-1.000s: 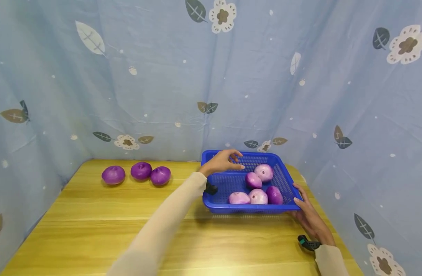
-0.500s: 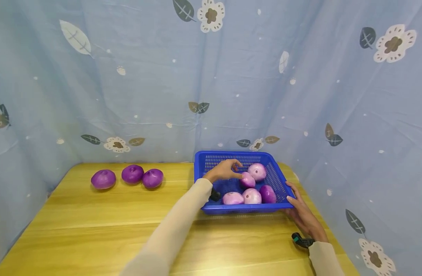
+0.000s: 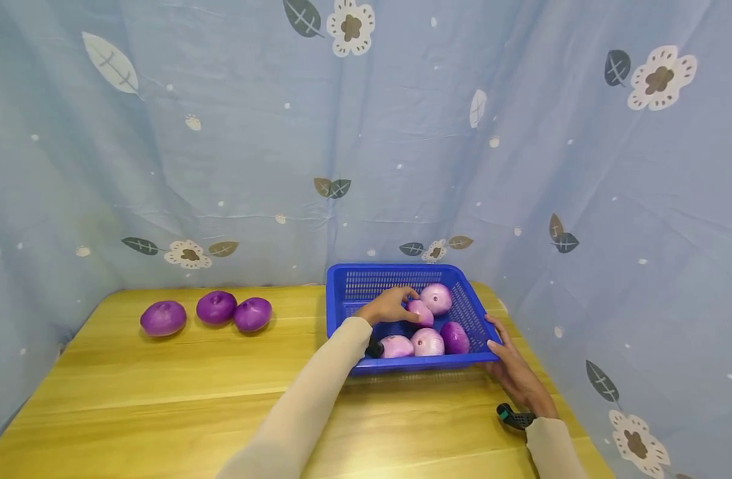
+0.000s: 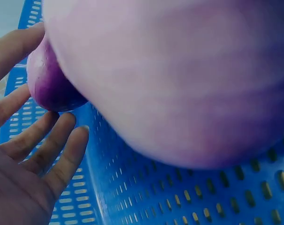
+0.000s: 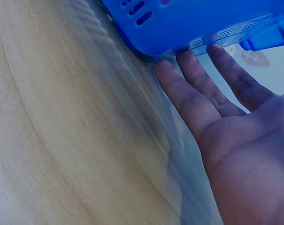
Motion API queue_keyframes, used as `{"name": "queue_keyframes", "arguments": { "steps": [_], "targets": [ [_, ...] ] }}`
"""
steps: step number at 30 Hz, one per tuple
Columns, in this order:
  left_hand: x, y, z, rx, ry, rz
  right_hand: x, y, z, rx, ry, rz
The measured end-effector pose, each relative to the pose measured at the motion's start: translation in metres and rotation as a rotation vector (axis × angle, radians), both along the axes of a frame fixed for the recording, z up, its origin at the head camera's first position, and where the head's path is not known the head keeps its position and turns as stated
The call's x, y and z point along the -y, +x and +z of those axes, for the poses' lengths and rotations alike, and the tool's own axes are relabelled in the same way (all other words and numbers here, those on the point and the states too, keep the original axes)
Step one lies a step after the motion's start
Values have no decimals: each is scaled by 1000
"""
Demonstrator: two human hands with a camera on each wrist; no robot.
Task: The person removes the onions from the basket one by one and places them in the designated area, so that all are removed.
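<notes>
The left hand [image 3: 388,307] is reaching into the blue basket [image 3: 342,293] and its fingers [image 4: 62,154] are bending around a small pale purple onion [image 3: 420,311]. In the left wrist view the fingers are lying close beside that onion and the thumb is touching its top, but the fingers are only loosely bent, so I cannot tell if they are really gripping it. This onion is sitting in the middle of the basket, just beside a bigger pale onion [image 3: 436,298] toward the back. Three more onions are lying along the front wall of the basket: a pale one [image 3: 397,346], a striped one [image 3: 427,342] and a dark purple one [image 3: 455,337]. One of them is filling most of the left wrist view. The right hand [image 3: 512,369] is resting on the bench [image 3: 162,392] at the front right corner of the basket. Its fingers [image 5: 188,93] are lying straight and their tips are touching the basket's bottom edge, holding nothing. The basket is standing on the right side of the bench, near the flowery blue curtain [image 3: 222,133]. Three dark purple onions [image 3: 216,307] are sitting in a row on the far left of the bench, well apart from the basket.
</notes>
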State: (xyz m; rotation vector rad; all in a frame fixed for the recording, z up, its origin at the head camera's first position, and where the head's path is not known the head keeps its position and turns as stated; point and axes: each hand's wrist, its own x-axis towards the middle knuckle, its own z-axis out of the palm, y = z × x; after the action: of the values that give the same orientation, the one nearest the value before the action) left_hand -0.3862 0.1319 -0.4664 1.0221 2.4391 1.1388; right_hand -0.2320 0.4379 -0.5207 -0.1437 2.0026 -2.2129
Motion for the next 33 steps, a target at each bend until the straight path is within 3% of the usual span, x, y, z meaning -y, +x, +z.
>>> {"name": "queue_keyframes", "arguments": {
  "steps": [8,13,17,26,33],
  "targets": [
    [-1,-1,-4,-9,-22,2,0,0,0,-9,-15,7],
    [-1,1,-4,47,-29,22,1,0,-1,0,-40,13],
    [-1,2,-4,82,-33,-3,2,1,-1,6,-45,13],
    [0,0,-4,46,-43,-48,2,1,-1,10,-50,13],
    [0,-1,-6,57,-35,-7,4,1,-1,2,-40,11]
  ]
}}
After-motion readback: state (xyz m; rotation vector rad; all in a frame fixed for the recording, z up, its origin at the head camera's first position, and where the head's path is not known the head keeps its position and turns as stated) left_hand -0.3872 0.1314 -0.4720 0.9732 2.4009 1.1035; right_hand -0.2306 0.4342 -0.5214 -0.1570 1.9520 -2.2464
